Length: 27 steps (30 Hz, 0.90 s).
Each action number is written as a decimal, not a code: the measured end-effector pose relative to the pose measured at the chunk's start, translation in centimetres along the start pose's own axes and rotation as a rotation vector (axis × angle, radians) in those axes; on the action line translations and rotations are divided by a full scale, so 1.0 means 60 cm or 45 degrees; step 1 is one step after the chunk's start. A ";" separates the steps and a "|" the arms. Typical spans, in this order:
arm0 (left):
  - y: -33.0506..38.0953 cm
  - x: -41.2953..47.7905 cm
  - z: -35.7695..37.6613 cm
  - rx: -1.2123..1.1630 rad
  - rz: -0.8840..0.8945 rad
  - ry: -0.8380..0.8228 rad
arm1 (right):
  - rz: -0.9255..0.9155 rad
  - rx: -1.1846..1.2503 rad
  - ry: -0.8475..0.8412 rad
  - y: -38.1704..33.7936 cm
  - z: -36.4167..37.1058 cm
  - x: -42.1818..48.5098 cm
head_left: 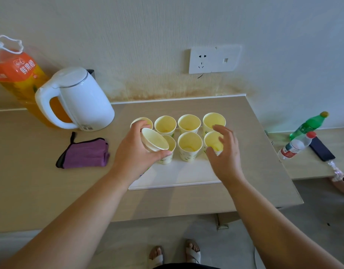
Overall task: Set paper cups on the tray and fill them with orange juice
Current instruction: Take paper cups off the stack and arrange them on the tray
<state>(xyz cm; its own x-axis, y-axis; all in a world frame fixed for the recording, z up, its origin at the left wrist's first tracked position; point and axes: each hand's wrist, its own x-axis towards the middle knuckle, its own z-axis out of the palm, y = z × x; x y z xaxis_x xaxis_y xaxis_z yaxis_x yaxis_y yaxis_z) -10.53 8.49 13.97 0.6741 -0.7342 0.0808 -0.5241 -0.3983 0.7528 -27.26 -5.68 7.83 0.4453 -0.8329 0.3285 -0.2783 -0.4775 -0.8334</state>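
Gripping a tilted paper cup (154, 140) over the tray (178, 175), left hand (137, 152); right hand (226, 152) fingers spread wide

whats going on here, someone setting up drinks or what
A person is laying out paper cups on a white tray on the counter. Seven cups stand upright on it in two rows, four at the back and three in front. The left hand holds a tilted cup above the tray's left side, while the right hand rests open by the front right cup. The orange juice bottle stands at the left behind a white kettle.
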 end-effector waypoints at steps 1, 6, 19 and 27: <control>0.004 -0.002 0.000 0.038 0.011 0.002 | 0.082 0.156 -0.066 -0.032 0.008 -0.003; 0.020 -0.010 -0.006 0.160 0.080 -0.035 | 0.526 0.719 -0.712 -0.132 0.061 -0.005; -0.036 -0.031 -0.057 0.307 0.028 0.074 | 0.053 0.423 -0.594 -0.178 0.135 -0.025; -0.039 -0.031 -0.086 0.372 0.012 0.139 | -0.056 0.441 -0.427 -0.209 0.166 -0.036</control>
<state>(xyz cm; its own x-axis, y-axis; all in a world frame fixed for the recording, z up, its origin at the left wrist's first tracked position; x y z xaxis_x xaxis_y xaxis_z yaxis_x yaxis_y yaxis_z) -7.85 13.65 15.42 0.7124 -0.6813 0.1683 -0.6470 -0.5447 0.5335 -16.23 4.89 13.16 0.7161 -0.6507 0.2527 0.0212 -0.3416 -0.9396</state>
